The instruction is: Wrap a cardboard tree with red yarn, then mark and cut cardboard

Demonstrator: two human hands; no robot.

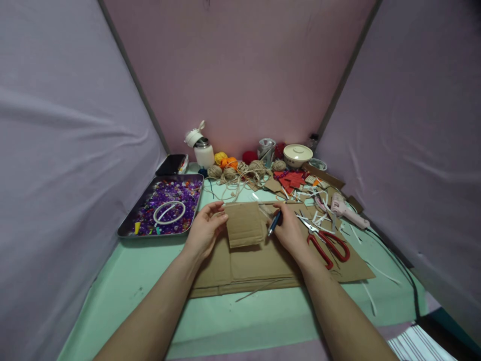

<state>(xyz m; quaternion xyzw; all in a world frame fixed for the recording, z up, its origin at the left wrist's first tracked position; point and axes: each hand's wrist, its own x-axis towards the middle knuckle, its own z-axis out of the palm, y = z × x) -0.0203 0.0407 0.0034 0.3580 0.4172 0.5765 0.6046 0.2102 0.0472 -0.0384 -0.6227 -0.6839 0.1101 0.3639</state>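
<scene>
My left hand [206, 228] is at the left edge of a small cardboard square [243, 228], with thumb and fingertips closed at its side. A shadow along its lower edge suggests the square is slightly raised off the larger cardboard sheets [263, 264] below. My right hand [288, 228] grips a dark blue pen [274, 223], its tip pointing down towards me, just right of the square. A clear, narrow strip [259, 201] lies by the right hand's fingers; whether they touch it I cannot tell. Red-handled scissors [323, 240] rest on the cardboard beside my right wrist.
On the left is a metal tray [123, 231] of purple beads with a white ring [169, 213]. At the back stand a white bottle [204, 155], balls of twine [230, 173] and a lidded bowl [296, 155]. A corded glue gun [349, 213] and paper scraps lie right.
</scene>
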